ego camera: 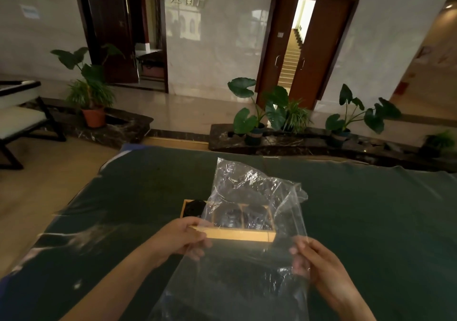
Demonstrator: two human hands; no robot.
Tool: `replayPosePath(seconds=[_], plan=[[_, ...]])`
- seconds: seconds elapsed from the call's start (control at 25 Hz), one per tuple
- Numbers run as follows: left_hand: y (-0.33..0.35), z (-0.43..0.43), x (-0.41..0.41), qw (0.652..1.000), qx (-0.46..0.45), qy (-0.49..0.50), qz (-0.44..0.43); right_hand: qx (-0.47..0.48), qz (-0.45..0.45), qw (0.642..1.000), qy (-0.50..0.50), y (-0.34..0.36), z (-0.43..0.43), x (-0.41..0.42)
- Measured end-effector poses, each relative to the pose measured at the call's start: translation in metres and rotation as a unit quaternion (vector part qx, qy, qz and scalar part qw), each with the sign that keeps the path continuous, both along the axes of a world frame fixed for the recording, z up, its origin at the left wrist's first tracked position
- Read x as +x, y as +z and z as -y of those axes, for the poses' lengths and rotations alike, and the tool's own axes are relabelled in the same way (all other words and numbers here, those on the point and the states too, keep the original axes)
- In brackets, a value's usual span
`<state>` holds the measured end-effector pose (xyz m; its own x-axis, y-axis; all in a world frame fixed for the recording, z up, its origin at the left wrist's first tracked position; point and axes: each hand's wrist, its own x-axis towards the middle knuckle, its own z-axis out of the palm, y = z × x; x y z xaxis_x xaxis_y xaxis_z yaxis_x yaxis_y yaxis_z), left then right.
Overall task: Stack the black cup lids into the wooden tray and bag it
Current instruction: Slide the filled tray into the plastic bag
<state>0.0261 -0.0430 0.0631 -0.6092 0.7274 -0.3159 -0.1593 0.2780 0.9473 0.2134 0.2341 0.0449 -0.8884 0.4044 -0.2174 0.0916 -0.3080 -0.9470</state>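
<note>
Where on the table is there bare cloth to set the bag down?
Bare green cloth lies right of the wooden tray, and more far behind it. The near middle is crowded: left hand, right hand, clear plastic bag.

Head camera looks forward and down — near the table (123, 197)

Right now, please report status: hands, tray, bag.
Left hand holds wooden tray at near left corner. Right hand pinches clear bag. Bag partly over tray; black lids inside. Nothing in the way.
</note>
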Motion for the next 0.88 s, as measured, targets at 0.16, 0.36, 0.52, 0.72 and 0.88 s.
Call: replayPosePath(seconds=[0.16, 0.36, 0.52, 0.72, 0.88], plan=[[0.000, -0.003, -0.005, 0.996, 0.060, 0.001, 0.071, 0.010, -0.014, 1.000, -0.014, 0.008, -0.013, -0.007], [-0.012, -0.004, -0.007, 0.987, 0.112, 0.002, 0.113, -0.047, -0.055, 0.996, -0.042, 0.002, -0.012, -0.012], [-0.019, -0.003, -0.003, 0.994, 0.083, 0.068, 0.019, -0.032, -0.056, 0.997, -0.052, 0.001, -0.007, -0.017], [-0.011, -0.005, -0.005, 0.983, 0.104, 0.149, 0.007, 0.118, -0.048, 0.990, -0.057, -0.003, -0.002, -0.026], [0.014, -0.012, -0.009, 0.969, 0.096, 0.126, -0.190, 0.164, -0.006, 0.986, 0.002, -0.005, -0.005, -0.030]])
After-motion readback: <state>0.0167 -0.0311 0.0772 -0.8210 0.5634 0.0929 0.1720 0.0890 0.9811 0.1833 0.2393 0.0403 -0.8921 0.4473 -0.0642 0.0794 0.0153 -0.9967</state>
